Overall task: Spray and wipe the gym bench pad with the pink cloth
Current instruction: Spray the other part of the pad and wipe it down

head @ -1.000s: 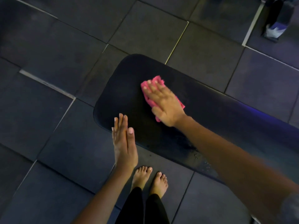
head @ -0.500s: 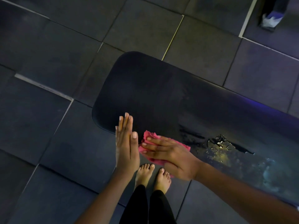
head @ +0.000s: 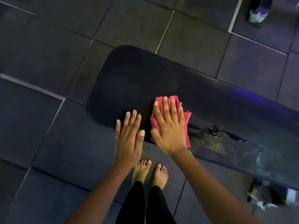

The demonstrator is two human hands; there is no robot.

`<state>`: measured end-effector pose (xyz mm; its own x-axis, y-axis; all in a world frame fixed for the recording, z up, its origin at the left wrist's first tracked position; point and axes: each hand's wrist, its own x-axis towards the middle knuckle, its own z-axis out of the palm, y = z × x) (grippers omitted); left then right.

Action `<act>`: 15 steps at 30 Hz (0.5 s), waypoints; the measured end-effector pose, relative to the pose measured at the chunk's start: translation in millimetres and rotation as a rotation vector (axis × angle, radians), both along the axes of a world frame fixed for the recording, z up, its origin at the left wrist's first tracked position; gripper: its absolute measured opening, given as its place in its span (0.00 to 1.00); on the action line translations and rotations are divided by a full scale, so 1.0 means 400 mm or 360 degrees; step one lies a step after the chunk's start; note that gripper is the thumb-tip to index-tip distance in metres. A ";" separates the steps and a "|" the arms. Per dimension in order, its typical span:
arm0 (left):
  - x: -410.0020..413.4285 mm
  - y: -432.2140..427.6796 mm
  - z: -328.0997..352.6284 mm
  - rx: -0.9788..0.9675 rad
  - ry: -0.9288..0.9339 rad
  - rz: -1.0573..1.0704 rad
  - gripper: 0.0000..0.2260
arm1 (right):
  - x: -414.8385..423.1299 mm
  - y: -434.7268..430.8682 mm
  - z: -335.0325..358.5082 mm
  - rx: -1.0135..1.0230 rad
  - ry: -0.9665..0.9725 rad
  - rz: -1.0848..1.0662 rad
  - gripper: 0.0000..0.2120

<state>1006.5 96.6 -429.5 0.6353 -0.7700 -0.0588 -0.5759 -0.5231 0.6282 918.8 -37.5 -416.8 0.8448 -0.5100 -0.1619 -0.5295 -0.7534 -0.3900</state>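
The dark rubber floor tiles (head: 40,46) run under the whole scene, and the black gym bench pad (head: 129,81) lies across them at an angle. A wet patch of spray droplets (head: 213,136) glistens on the pad's near side, to the right of the hands, not yet wiped. The right hand (head: 169,130) lies flat with its fingers straight and spread, pressing the pink cloth (head: 186,118) onto the pad near its front edge. The left hand (head: 129,139), fingers straight and together, holding nothing, sits at that edge just beside it; whether it touches the pad cannot be told. The cloth is bunched and only pressed, not gripped, so a fast stroke could slide it out from under the palm or off the edge. Liquid pushed over the side could land by the bare feet (head: 159,177) below, a slip risk.
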 end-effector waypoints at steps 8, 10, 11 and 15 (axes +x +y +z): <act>-0.012 -0.001 0.007 0.0264 -0.0273 -0.0282 0.25 | -0.064 -0.029 -0.012 -0.0205 0.0220 0.0130 0.37; -0.031 -0.018 0.012 0.0266 -0.0284 -0.0385 0.25 | -0.089 -0.043 -0.008 -0.0214 0.0237 0.0139 0.37; -0.042 -0.030 0.014 0.0264 -0.0281 -0.0426 0.25 | -0.104 -0.051 -0.003 -0.0229 0.0256 0.0135 0.37; -0.084 -0.083 0.016 0.0270 -0.0257 -0.0515 0.25 | -0.194 -0.083 -0.002 -0.0258 0.0310 -0.0048 0.38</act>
